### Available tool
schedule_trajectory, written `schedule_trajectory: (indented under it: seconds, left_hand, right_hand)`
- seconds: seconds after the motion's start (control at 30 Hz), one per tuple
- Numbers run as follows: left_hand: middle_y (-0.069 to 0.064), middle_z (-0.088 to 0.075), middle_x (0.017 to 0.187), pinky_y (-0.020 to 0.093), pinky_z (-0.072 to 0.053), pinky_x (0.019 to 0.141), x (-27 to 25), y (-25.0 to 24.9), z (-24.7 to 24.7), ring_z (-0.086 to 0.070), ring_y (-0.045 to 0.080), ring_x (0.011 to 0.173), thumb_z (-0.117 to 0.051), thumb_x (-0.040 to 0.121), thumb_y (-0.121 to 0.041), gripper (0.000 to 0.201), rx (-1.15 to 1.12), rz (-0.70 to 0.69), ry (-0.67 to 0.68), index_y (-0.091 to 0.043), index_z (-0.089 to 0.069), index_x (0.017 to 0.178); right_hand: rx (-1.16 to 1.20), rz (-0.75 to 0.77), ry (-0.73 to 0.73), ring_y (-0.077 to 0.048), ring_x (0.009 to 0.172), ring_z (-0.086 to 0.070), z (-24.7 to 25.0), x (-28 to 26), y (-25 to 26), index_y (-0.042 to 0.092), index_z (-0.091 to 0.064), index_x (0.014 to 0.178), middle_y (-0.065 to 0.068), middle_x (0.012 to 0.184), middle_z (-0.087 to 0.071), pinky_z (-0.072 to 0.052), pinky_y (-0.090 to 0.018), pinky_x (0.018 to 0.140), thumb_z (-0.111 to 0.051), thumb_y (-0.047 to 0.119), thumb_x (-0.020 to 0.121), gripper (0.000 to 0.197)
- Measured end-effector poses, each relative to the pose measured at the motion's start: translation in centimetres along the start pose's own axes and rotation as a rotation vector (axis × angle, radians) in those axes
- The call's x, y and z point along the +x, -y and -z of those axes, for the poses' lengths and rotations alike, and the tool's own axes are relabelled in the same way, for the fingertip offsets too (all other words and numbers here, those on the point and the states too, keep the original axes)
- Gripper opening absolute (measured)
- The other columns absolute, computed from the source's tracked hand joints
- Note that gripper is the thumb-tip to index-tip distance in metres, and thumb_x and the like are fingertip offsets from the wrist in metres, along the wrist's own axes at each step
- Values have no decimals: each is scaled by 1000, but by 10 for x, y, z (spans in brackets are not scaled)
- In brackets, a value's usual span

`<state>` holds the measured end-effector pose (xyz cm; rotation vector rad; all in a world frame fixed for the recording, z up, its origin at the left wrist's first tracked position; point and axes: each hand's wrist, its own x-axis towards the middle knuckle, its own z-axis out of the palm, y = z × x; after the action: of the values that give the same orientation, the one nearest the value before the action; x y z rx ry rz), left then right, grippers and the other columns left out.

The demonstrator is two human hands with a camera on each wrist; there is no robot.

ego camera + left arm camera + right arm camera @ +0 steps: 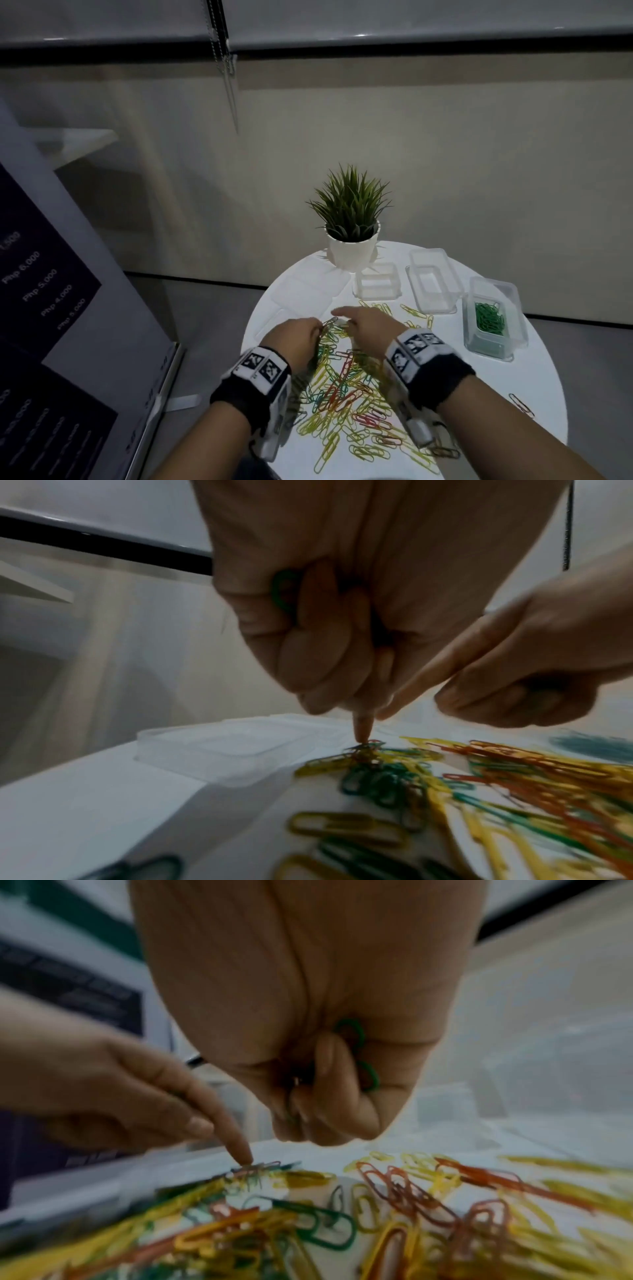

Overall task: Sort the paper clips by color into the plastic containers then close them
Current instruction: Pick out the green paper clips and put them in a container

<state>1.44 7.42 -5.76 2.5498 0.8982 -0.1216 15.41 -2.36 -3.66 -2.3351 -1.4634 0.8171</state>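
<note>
A mixed pile of yellow, red and green paper clips (346, 383) covers the front of the round white table (411, 445). My left hand (317, 330) is at the pile's far end, its index finger (363, 731) pointing down onto the clips while the curled fingers hold green clips (284, 593) in the palm. My right hand (342, 317) is just beside it, also curled round green clips (359, 1053). At the right, a clear container (513, 308) holds green clips. Two empty clear containers (376, 286) (431, 284) stand behind the pile.
A potted plant (352, 236) stands at the table's back edge. Clear lids (305, 291) lie flat at the back left, just beyond my hands. A lone red clip (520, 404) lies near the right rim. A printed board (51, 308) leans at the left.
</note>
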Motion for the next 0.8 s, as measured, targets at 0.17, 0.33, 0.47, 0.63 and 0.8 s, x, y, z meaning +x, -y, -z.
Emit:
schedule_trajectory:
  seconds: [0.17, 0.33, 0.47, 0.63, 0.8]
  left_hand:
    - [1, -61, 129, 37, -48, 94, -15, -10, -10, -58, 26, 113, -32, 97, -33, 41, 36, -121, 52, -40, -45, 135]
    - [-3, -63, 127, 27, -44, 92, -15, -7, -6, -57, 19, 113, -32, 102, -26, 35, -149, -62, -8, -34, -56, 126]
    - [-1, -67, 104, 29, -45, 82, -5, -2, 5, -59, 18, 94, -32, 102, -22, 32, -357, 38, -153, -22, -63, 100]
    - [0, -52, 73, 33, -38, 75, 0, -14, 11, -49, 19, 73, -30, 103, -33, 42, -390, 33, -125, -12, -51, 74]
    - [5, -64, 92, 33, -42, 79, 12, -19, 5, -57, 25, 87, -31, 102, -22, 24, -355, 28, -5, -14, -52, 94]
  right_hand:
    - [-391, 9, 45, -27, 114, -58, -10, 8, -3, 23, -44, 133, -8, 129, -58, -46, -34, 89, -44, 12, 92, 43]
    - [-310, -89, -59, -23, 102, -60, 1, 8, -30, 25, -55, 108, -1, 109, -62, -47, -32, 81, -46, 12, 91, 23]
    - [-158, -127, -206, -20, 98, -61, 13, 9, -33, 28, -61, 108, 0, 112, -65, -46, -30, 78, -48, 26, 94, 19]
    - [-286, -89, -144, -22, 91, -61, 6, 21, -22, 22, -60, 99, -1, 105, -64, -45, -28, 72, -53, 20, 91, 11]
    - [-341, -127, -36, -23, 88, -63, 4, 27, -23, 13, -56, 93, -6, 99, -65, -52, -32, 75, -52, 25, 90, 13]
